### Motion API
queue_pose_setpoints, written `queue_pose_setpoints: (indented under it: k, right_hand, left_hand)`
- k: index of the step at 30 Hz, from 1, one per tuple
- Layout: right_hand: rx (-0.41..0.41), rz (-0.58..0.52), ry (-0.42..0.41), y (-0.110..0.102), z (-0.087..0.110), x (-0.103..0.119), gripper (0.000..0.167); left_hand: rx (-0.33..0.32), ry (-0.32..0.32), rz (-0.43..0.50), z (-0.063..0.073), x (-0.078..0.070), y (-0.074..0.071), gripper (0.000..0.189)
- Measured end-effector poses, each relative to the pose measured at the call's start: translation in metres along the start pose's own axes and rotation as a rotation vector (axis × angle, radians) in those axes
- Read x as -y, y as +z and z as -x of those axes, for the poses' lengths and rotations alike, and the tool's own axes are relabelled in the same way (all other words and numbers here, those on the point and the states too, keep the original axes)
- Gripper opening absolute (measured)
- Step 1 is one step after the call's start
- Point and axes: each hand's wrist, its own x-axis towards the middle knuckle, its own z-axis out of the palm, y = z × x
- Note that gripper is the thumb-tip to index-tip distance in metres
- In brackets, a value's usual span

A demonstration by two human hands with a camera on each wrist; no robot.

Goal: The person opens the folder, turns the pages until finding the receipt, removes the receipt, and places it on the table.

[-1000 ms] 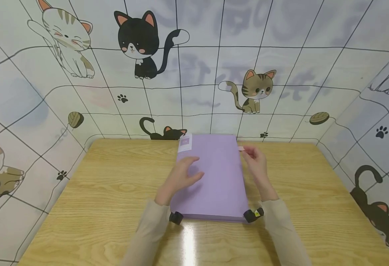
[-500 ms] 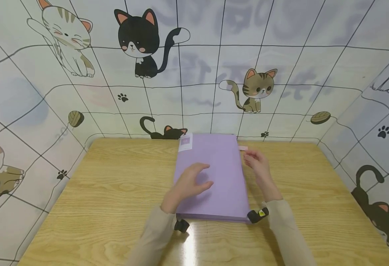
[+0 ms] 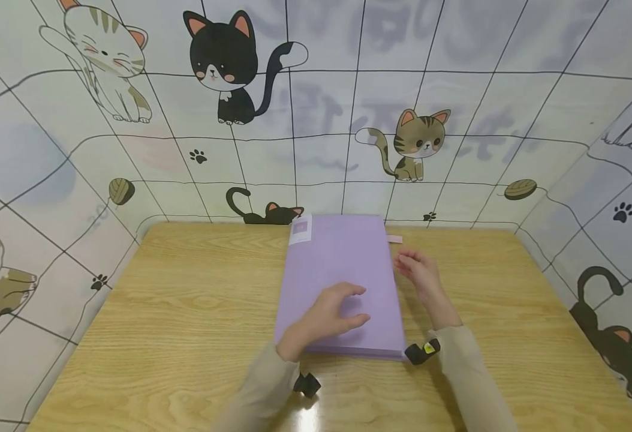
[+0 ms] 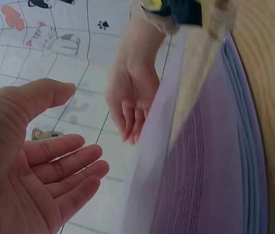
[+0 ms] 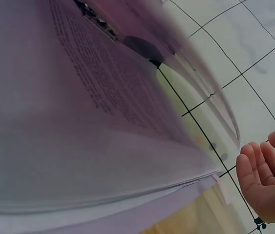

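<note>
A lilac document folder [image 3: 343,258] lies on the table, with a white label [image 3: 300,240] at its far left corner. From its right side sticks out a small pink tab [image 3: 395,239]. My left hand [image 3: 329,315] hovers over the near part of the cover, thumb and fingers spread apart, holding nothing. Beside the folder's right edge is my right hand [image 3: 425,281], its fingers loosely bent and nothing in them, just short of the tab. Purplish translucent sheets [image 5: 93,83] with printed lines show in the right wrist view; the left wrist view shows layered page edges [image 4: 247,146].
The folder stands on a wood-grain table [image 3: 202,288]. Behind and at the sides rises a white backdrop [image 3: 327,162] with grid lines and cartoon cats. Black cameras [image 3: 423,351] sit at both wrists.
The right hand has let go of the pink tab and drawn back slightly toward me. My left hand has moved right and nearer over the cover.
</note>
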Motion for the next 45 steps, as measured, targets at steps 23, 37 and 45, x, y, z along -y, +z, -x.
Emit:
queue_pose_setpoints:
  k: [23,37,45]
  right_hand:
    - [0.036,-0.077,0.048,0.003,-0.001,-0.005,0.03]
    - [0.108,-0.165,0.104,0.003,-0.005,-0.011,0.02]
    - [0.179,0.028,0.029,0.01,-0.009,-0.021,0.017]
  left_hand:
    - [0.077,-0.007,-0.429,0.006,-0.022,0.054,0.069]
    - [-0.163,0.155,-0.509,0.008,-0.023,0.057,0.05]
    - [-0.285,0.21,-0.468,0.012,-0.032,0.046,0.04]
